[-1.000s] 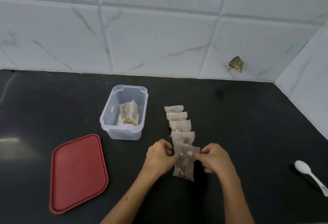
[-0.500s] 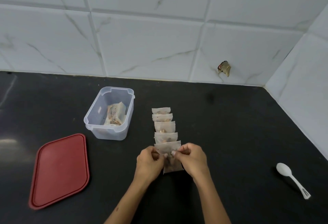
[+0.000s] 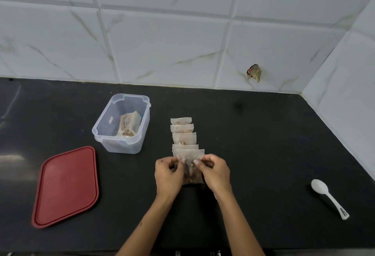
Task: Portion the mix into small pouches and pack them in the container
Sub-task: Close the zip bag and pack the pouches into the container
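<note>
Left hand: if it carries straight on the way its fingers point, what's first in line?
Probably the pouch it already pinches; the left hand points rightward at it. Beyond that, the right hand on the other edge. Depth unclear.

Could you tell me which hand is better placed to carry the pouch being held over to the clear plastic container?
Probably the left hand: it already pinches the small translucent pouch, and the clear plastic container stands on its side, while the right hand would reach across.
</note>
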Motion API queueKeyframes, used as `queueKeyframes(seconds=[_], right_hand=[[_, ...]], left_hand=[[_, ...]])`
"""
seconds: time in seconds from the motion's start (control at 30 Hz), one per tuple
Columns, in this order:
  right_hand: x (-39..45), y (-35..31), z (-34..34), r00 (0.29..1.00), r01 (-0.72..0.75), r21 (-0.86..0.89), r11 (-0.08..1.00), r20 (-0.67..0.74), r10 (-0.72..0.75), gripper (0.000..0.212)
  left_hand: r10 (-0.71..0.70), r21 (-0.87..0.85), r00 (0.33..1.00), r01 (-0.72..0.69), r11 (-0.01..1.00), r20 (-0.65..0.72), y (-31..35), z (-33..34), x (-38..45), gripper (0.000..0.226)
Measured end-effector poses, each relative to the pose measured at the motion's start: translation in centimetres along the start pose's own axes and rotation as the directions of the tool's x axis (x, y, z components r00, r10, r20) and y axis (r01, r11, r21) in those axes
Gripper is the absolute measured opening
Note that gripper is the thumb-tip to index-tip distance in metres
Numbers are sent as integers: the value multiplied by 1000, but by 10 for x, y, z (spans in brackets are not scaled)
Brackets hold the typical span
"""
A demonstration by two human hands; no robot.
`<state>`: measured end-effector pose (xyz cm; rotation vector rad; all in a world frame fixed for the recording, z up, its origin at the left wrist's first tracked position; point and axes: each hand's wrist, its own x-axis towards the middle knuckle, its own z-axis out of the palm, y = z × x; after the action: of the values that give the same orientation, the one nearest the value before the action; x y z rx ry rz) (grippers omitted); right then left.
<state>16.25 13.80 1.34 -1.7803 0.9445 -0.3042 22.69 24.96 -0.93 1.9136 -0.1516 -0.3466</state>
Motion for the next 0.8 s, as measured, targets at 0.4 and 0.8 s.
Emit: queueKeyframes(seconds=[0.4, 0.8], right_hand=[[-4, 1, 12, 996, -84, 207, 975, 47, 76, 12], [-7, -34, 3, 947, -211, 325, 922, 302, 110, 7]], left_hand=[[-38, -89, 997, 32, 996, -71, 5, 4, -1, 16], [-149, -443, 989, 139, 886, 11, 29, -30, 1, 25]])
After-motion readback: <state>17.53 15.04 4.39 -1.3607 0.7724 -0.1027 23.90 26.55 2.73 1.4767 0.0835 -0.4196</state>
